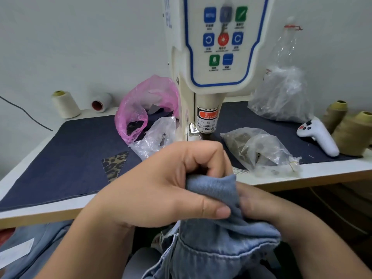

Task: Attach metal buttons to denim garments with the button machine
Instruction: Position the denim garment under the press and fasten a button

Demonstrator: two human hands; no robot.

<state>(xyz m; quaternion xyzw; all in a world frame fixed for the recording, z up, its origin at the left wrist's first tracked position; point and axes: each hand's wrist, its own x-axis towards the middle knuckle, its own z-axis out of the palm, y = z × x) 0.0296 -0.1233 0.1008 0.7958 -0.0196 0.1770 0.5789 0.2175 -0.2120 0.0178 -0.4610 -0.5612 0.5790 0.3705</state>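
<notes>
- Left hand (161, 184), frame centre, fingers curled, pinches the blue denim garment (217, 234)
- Right hand (267, 208), lower right, grips the same cloth
- Button machine (207, 109) stands above them

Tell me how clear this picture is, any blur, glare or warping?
Head view: even, soft light; wide-angle bend along the table edge; button machine panel labels too soft to read; slight blur on the right hand; left hand and denim garment fairly sharp.
</notes>
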